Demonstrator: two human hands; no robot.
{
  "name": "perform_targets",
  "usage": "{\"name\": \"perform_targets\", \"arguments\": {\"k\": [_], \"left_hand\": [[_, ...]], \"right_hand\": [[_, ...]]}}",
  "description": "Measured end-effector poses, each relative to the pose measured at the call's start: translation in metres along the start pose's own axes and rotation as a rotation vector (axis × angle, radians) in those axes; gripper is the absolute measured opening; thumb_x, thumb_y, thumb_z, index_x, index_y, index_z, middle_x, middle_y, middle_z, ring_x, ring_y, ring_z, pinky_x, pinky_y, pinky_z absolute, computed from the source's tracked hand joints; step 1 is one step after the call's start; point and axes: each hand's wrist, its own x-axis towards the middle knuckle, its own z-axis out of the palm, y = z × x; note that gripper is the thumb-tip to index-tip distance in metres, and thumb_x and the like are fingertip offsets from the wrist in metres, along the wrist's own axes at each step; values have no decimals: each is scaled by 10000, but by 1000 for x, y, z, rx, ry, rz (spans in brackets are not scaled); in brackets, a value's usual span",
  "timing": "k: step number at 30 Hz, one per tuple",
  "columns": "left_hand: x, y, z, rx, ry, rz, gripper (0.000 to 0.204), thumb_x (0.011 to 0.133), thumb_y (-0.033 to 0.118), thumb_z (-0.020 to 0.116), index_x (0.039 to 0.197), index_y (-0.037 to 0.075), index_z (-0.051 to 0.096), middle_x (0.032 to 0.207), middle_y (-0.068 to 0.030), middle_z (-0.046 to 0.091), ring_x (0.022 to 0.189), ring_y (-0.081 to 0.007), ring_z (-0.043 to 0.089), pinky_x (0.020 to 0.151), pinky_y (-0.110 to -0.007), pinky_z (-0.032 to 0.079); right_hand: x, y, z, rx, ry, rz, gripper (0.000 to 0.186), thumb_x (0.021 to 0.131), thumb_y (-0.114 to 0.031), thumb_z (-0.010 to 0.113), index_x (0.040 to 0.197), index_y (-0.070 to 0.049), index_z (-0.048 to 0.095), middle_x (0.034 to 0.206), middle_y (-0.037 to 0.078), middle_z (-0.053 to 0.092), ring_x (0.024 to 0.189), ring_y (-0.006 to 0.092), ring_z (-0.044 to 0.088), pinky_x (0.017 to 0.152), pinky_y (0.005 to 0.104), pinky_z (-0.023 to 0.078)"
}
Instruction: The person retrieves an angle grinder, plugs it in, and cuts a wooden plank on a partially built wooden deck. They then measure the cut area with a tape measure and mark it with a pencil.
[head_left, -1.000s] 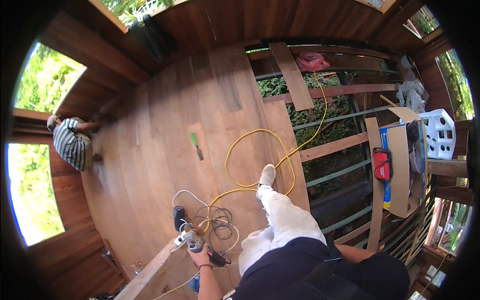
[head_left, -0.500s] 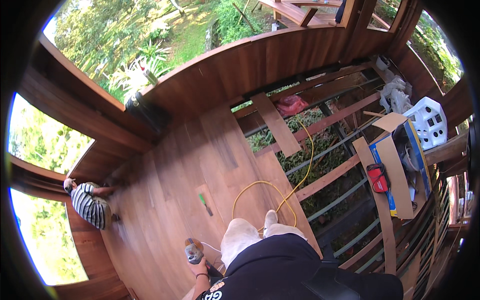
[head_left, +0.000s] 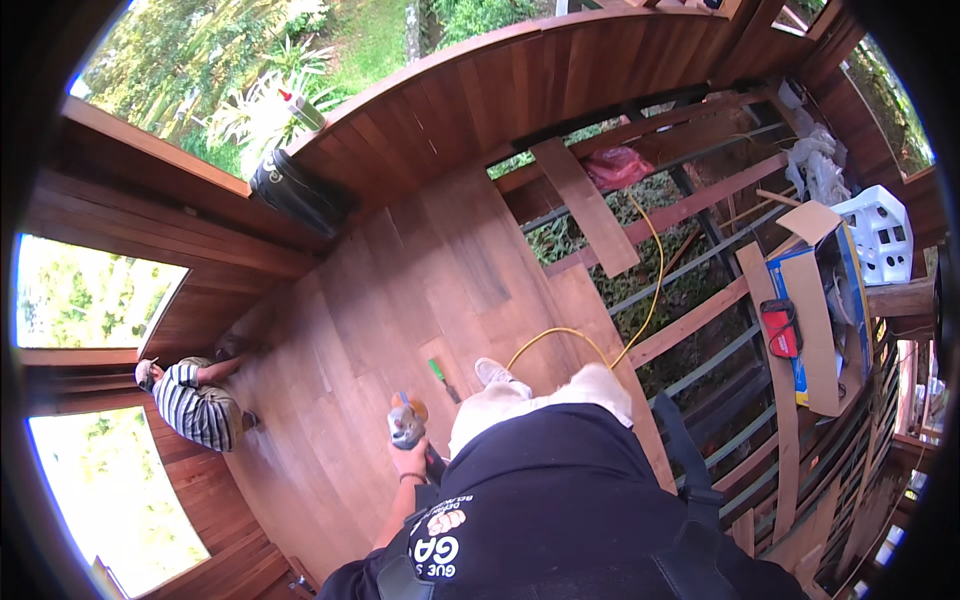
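Note:
My left hand (head_left: 411, 458) is closed around an angle grinder (head_left: 407, 424) with an orange disc, held low beside my left leg. Just beyond it, a green-handled tool with a dark blade (head_left: 441, 375) lies on the plank floor (head_left: 340, 350). My light-coloured shoe (head_left: 490, 370) is near that tool. A yellow cord (head_left: 558, 332) loops over the boards past my legs and runs out across the open joists. My right hand is out of sight.
To my left a co-worker (head_left: 200, 405) in a striped shirt crouches at the wall. Right are open joists (head_left: 700, 355) over plants, a cardboard box (head_left: 808, 350), red case (head_left: 781, 330) and white plastic piece (head_left: 872, 235). A pink bag (head_left: 618, 165) and black bag (head_left: 295, 195) lie farther back.
I have stepped forward and the view has swung up to show the garden through the openings. The grinder moved with my left hand; the coiled cables near my feet have dropped out of sight.

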Motion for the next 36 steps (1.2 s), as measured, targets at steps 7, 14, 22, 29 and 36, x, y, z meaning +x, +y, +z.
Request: {"name": "perform_targets", "arguments": {"k": [7, 14, 22, 29, 36], "left_hand": [[123, 144, 39, 47, -216, 38, 819, 652, 241, 903, 1346, 38, 518, 1133, -149, 688, 1025, -272, 694, 907, -404, 558], [182, 308, 188, 274, -177, 390, 849, 670, 244, 917, 1395, 140, 487, 1191, -179, 706, 1127, -333, 693, 968, -428, 543], [193, 431, 360, 305, -410, 459, 897, 655, 270, 931, 1412, 164, 461, 1191, -197, 704, 1123, -373, 687, 961, -453, 542], [165, 480, 435, 238, -643, 452, 861, 697, 262, 902, 1421, 154, 448, 1202, -192, 705, 1131, -334, 697, 964, -437, 547], [196, 532, 459, 310, -906, 585, 899, 689, 255, 886, 1430, 100, 401, 1068, -152, 719, 1024, -321, 712, 923, -429, 564]], "right_hand": [[37, -158, -44, -151, -48, -160, 249, 815, -270, 680, 957, -77, 749, 916, 209, 731, 907, 388, 718, 794, 470, 554], [174, -283, -98, 222, 87, -319, 178, 869, -187, 630, 939, -46, 712, 934, 208, 729, 909, 396, 702, 809, 459, 554], [203, -227, -76, 419, 145, 45, 162, 844, -189, 668, 894, -43, 720, 895, 204, 737, 901, 394, 711, 801, 463, 556], [190, -226, -62, 427, 169, 186, 181, 866, -209, 663, 899, -45, 730, 899, 225, 739, 893, 389, 723, 794, 460, 562], [212, -312, -72, 672, 455, 252, 198, 879, -230, 661, 907, -45, 725, 878, 214, 733, 891, 387, 721, 800, 460, 562]]}}
